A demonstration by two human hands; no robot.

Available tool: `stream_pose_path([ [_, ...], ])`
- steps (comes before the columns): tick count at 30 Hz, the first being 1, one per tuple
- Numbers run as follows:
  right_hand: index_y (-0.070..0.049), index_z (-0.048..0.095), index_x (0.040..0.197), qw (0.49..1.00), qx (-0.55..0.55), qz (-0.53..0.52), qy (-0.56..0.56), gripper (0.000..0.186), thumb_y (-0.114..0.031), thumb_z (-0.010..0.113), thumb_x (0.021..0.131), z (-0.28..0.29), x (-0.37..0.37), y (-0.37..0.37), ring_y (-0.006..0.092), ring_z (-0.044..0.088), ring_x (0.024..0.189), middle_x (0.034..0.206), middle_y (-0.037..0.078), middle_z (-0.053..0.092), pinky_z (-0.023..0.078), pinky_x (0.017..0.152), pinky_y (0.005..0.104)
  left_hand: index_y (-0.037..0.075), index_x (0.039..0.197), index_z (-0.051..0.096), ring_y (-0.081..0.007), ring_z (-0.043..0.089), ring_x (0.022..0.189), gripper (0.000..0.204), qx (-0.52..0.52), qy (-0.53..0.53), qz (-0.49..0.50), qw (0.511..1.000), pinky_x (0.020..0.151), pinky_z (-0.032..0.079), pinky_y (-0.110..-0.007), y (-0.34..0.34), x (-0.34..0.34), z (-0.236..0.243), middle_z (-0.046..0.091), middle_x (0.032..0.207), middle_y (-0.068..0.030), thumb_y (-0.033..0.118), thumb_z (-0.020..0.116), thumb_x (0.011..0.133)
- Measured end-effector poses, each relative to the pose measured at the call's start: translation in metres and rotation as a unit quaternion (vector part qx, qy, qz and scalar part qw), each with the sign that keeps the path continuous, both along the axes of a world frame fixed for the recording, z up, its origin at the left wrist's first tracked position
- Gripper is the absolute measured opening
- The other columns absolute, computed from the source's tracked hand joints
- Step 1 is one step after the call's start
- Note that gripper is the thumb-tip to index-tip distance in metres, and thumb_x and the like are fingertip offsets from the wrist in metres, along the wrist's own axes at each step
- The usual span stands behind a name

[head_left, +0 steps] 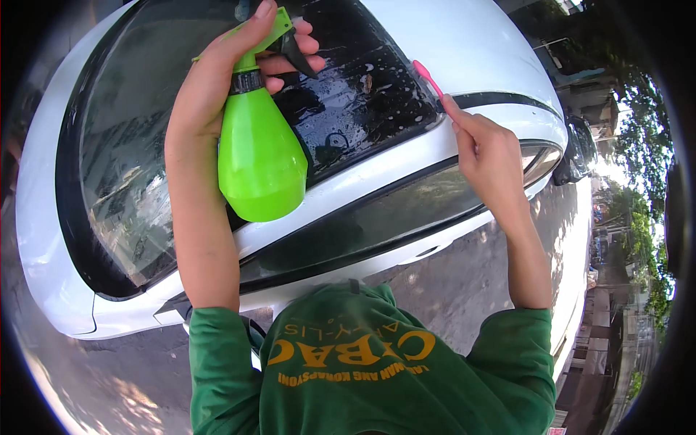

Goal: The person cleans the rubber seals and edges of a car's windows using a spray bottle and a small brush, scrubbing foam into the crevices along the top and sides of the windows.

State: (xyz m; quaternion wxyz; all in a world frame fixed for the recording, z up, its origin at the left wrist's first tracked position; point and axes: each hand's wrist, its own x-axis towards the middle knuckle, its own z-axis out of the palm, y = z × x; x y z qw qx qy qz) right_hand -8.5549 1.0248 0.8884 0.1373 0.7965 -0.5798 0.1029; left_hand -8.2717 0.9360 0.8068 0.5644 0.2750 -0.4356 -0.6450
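Note:
My left hand (246, 51) grips a bright green spray bottle (262, 156) by its neck and spray head, with the fingers around the black trigger. The bottle hangs upright over the white car's dark roof panel. In my right hand (487, 148) is a pink toothbrush (428, 78), pinched near one end. Its far end lies along the rear edge of the glossy black roof panel (362, 87), where black meets white paint. Water drops and whitish suds cover that panel. Whether the bristles touch the surface I cannot tell.
The car's windshield (123, 174) curves away at the left. Below the roof runs a side window (341, 225) along the white body. Grey pavement (464, 272) with patches of sunlight lies beside the car. Trees (638, 196) and structures stand at the far right.

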Motion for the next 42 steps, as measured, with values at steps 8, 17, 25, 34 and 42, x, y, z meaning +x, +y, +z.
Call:
stream_pose_path([
  [8,-0.011,0.067,0.118,0.989,0.044,-0.075,-0.116,0.032,-0.003,0.057,0.088,0.009,0.001,0.002,0.0236,0.039,0.043,0.061,0.020,0.049,0.037,0.047,0.0323,0.002,0.108,0.064,-0.0112,0.068,0.082,0.044,0.019,0.013,-0.006,1.000,0.050,0.039,-0.014,0.001,0.003,0.003,0.069,0.095,-0.0065,0.042,0.054,0.094],
  [17,-0.011,0.066,0.119,0.999,0.007,-0.033,-0.019,0.037,-0.002,0.058,0.084,-0.003,-0.009,0.006,0.0312,0.058,0.054,0.067,0.019,0.058,0.046,0.055,0.0379,0.003,0.108,0.066,-0.0094,0.065,0.082,0.050,0.018,-0.027,0.028,0.999,0.059,0.037,-0.017,0.007,0.003,0.006,0.070,0.096,-0.0044,0.049,0.055,0.090],
  [25,-0.011,0.062,0.124,0.997,0.035,-0.040,0.059,0.044,0.003,0.058,0.082,0.000,-0.006,0.013,0.0325,0.060,0.057,0.072,0.018,0.062,0.048,0.057,0.0371,0.002,0.110,0.065,-0.0100,0.066,0.084,0.051,0.014,-0.001,0.018,1.000,0.058,0.037,-0.016,0.003,0.011,0.002,0.069,0.096,-0.0045,0.048,0.056,0.090],
  [34,-0.009,0.061,0.124,0.992,0.022,-0.017,0.122,0.044,-0.003,0.058,0.081,0.003,0.000,-0.017,0.0301,0.061,0.054,0.062,0.012,0.059,0.048,0.053,0.0431,0.003,0.109,0.065,-0.0112,0.066,0.084,0.050,0.018,-0.008,-0.007,1.000,0.059,0.038,-0.017,0.000,0.005,0.000,0.069,0.097,-0.0041,0.048,0.055,0.091],
  [42,-0.012,0.064,0.123,0.991,0.002,-0.004,0.131,0.041,-0.001,0.057,0.084,0.000,0.015,-0.052,0.0352,0.062,0.061,0.069,0.021,0.062,0.049,0.059,0.0412,0.005,0.107,0.065,-0.0109,0.066,0.083,0.049,0.016,-0.021,-0.003,1.000,0.060,0.039,-0.018,0.004,0.010,0.005,0.070,0.093,-0.0038,0.051,0.055,0.091],
])
